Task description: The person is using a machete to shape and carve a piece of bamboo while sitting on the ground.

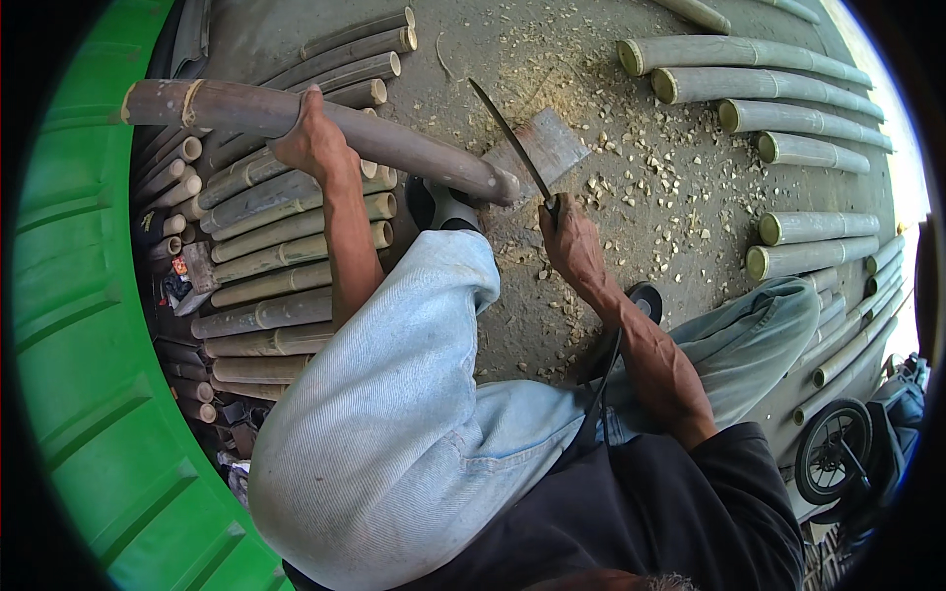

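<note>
Gripping the bamboo pole, upper left, in my left hand, I should angle the knife held in my right hand, centre, clear of the left knee.

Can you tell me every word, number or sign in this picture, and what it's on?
There are none that can be read clearly.
Small dark object with yellowish marks: too small to read.
Small red-and-white scrap: too small and blurred to tell.
Long brown bamboo pole in the left hand: no writing seen.
Long dark-bladed knife in the right hand: no writing seen.
</note>
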The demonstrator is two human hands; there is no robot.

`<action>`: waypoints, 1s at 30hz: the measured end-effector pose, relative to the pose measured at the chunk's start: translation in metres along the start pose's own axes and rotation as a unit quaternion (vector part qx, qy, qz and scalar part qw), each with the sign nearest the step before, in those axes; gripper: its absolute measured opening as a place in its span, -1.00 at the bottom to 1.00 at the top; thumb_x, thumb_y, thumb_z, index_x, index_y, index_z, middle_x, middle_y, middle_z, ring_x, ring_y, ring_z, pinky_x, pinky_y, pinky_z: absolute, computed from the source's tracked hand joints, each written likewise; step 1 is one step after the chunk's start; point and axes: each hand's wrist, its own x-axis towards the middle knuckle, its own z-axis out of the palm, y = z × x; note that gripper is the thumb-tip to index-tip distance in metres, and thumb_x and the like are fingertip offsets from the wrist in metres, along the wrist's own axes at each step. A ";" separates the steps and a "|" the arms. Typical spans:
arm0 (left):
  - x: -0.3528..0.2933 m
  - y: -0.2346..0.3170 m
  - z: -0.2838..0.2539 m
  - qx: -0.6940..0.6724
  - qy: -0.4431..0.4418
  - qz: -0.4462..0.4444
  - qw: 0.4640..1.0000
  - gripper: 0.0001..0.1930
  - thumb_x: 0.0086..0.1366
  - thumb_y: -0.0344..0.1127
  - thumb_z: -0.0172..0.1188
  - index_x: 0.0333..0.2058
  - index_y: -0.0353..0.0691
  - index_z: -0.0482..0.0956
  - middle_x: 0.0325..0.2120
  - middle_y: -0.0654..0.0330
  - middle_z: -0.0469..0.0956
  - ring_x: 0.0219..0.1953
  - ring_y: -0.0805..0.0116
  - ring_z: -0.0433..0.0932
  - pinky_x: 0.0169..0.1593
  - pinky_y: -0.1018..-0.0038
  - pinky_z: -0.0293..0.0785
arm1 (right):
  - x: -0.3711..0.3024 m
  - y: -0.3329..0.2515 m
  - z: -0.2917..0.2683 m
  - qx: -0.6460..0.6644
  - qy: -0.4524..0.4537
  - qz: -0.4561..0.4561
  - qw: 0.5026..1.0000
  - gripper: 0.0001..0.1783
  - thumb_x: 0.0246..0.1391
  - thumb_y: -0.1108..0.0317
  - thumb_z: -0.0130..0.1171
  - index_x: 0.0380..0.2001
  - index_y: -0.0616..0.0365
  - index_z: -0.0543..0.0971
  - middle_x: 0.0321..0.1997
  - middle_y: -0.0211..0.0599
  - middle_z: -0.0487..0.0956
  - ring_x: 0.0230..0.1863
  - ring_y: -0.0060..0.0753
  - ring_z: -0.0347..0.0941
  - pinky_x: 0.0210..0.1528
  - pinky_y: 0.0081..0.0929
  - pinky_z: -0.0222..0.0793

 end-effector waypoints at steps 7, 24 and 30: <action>0.001 -0.001 -0.003 0.010 0.003 0.006 1.000 -0.56 0.16 -0.53 0.40 -0.05 -0.75 0.52 -0.08 -0.23 0.61 -0.12 0.05 0.67 -0.03 0.21 0.64 | 0.004 0.001 0.019 0.083 0.077 -0.100 0.989 -0.75 0.33 0.32 0.16 -0.14 0.26 0.37 -0.51 0.13 0.56 -0.55 0.20 0.51 -0.50 0.01 0.34; -0.008 0.005 -0.001 0.004 0.001 0.043 0.999 -0.52 0.15 -0.53 0.41 0.01 -0.70 0.51 -0.03 -0.18 0.59 -0.08 0.10 0.65 0.00 0.23 0.63 | -0.003 0.007 0.019 -0.040 -0.094 0.059 0.993 -0.72 0.35 0.27 0.10 -0.21 0.30 0.36 -0.53 0.24 0.57 -0.48 0.38 0.55 -0.44 0.16 0.38; 0.005 -0.007 -0.023 -0.039 -0.067 -0.003 0.997 -0.43 0.16 -0.49 0.41 0.11 -0.59 0.45 0.01 -0.10 0.55 -0.05 0.13 0.62 0.02 0.23 0.62 | 0.008 0.002 0.015 0.123 0.084 -0.107 0.983 -0.71 0.39 0.23 0.06 -0.18 0.29 0.36 -0.52 0.25 0.56 -0.47 0.40 0.56 -0.43 0.17 0.39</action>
